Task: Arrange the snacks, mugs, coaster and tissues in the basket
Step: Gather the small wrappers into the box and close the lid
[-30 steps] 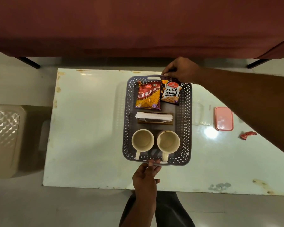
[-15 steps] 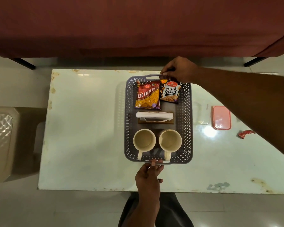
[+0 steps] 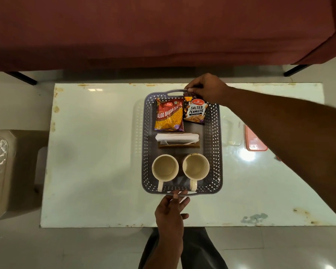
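Here the grey basket sits on the desk between both hands. Below the right hand, which pinches the top of the "Haldiram's SALTED PEANUTS" packet, lies "ALOO BHUJIA SEV". The left hand grips the near handle, just past it two mugs.

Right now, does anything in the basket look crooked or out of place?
Little: the tissues lie loosely over a brown holder, one corner hanging. Snacks and mugs sit tidy in the basket.
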